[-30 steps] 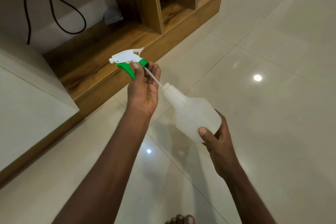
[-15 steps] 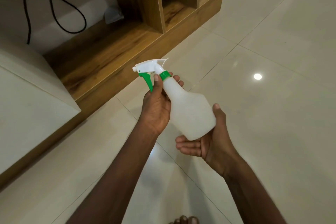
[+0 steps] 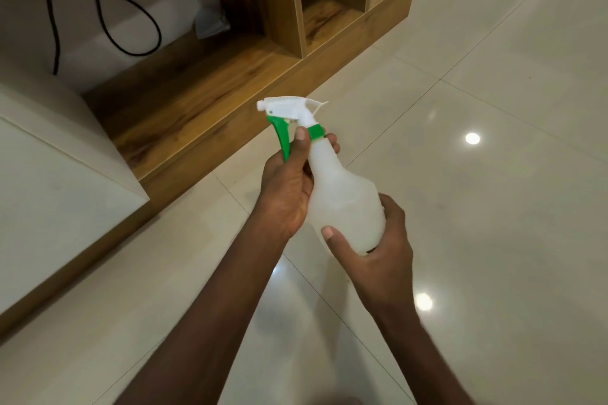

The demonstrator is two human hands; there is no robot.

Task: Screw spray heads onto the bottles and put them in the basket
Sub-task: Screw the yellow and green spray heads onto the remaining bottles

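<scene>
A translucent white spray bottle is held tilted in front of me above the floor. Its white spray head with a green trigger and green collar sits on the bottle's neck, nozzle pointing left. My left hand wraps the neck, thumb on the green collar. My right hand grips the bottle's base from below and the right, thumb on its front. No basket is in view.
A wooden shelf unit with upright dividers runs along the left and top. A black cable hangs against its back wall. A white cabinet block stands at the left. Glossy cream floor tiles spread to the right.
The spray head's tube slid fully into the bottle and the head now sits on the neck. My right hand shifted from cupping the base to gripping it with the thumb in front.
</scene>
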